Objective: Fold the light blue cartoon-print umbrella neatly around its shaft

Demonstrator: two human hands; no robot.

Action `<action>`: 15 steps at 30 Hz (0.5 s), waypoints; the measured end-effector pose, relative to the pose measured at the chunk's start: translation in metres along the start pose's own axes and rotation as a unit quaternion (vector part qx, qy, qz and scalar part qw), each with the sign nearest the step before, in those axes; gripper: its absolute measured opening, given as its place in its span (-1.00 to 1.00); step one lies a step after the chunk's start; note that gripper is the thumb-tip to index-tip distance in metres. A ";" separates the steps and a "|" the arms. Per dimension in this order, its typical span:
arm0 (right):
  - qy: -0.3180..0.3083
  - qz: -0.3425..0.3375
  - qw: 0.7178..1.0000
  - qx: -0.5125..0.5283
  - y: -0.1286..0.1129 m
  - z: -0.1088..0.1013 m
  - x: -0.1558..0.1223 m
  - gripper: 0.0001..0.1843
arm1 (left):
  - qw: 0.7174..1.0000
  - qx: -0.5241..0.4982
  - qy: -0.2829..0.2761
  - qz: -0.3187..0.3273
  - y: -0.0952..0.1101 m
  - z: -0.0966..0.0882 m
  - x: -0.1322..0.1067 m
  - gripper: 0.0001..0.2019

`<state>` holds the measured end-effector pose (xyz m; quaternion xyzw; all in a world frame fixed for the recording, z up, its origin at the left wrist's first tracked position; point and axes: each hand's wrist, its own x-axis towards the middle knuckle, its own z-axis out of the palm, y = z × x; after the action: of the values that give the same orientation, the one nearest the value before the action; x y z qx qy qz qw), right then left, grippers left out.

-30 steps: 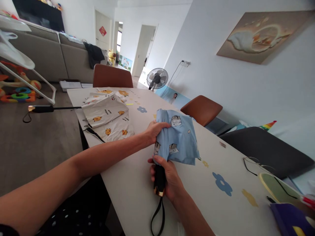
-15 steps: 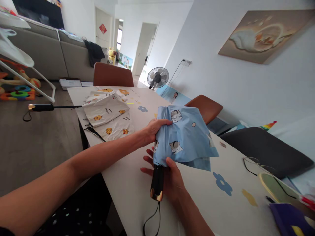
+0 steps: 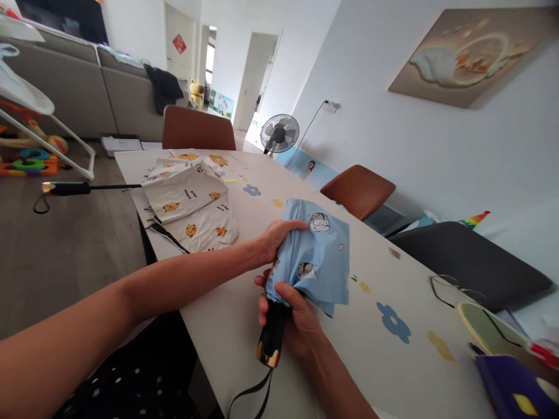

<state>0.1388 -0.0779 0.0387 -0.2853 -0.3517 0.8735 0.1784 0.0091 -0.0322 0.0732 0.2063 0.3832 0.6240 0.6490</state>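
Observation:
A light blue folding umbrella (image 3: pixel 323 256) with cartoon animals is held above the table, its canopy loosely gathered and a flap hanging to the right. Its black handle with gold trim and a wrist strap points down toward me. My left hand (image 3: pixel 279 238) grips the upper left side of the canopy, thumb on top. Lower down, my right hand (image 3: pixel 292 314) wraps round the canopy base just above the handle, thumb pressed on the cloth. A cream umbrella (image 3: pixel 192 203) with yellow cartoon prints lies partly folded at the table's left, its handle sticking out past the edge.
The white table (image 3: pixel 349 372) bears flower prints. Eyeglasses (image 3: pixel 454 291), a purple item (image 3: pixel 515 384) and a green-yellow oval object (image 3: pixel 484 331) lie at the right. Brown chairs (image 3: pixel 198 129) and a dark chair (image 3: pixel 467 262) stand around it; a fan (image 3: pixel 279 134) is behind.
The blue umbrella has turned and its loose flap has drawn in to the left. Its handle has tilted left, and my right hand's fingers have closed more round the base.

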 end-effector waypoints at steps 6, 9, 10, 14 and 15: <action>0.020 0.009 0.999 0.031 0.001 0.007 -0.004 -0.78 | 0.995 -0.074 -0.056 -0.035 0.011 -0.010 0.014 -0.68; 0.012 0.019 0.999 0.023 0.006 0.009 -0.005 -0.81 | 0.993 -0.094 -0.065 -0.041 0.017 -0.015 0.018 -0.69; 0.013 0.013 1.000 0.019 0.008 0.010 -0.005 -0.82 | 0.992 -0.099 -0.066 -0.037 0.019 -0.016 0.018 -0.69; 0.022 -0.024 0.999 0.017 0.011 0.016 -0.005 -0.83 | 0.993 -0.099 -0.062 -0.014 0.023 -0.020 0.020 -0.67; 0.031 -0.018 0.999 0.014 0.011 0.017 -0.005 -0.82 | 0.994 -0.093 -0.063 -0.014 0.023 -0.022 0.021 -0.66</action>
<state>0.1307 -0.0964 0.0427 -0.3029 -0.3387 0.8659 0.2092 -0.0236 -0.0130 0.0714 0.1784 0.2847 0.6332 0.6973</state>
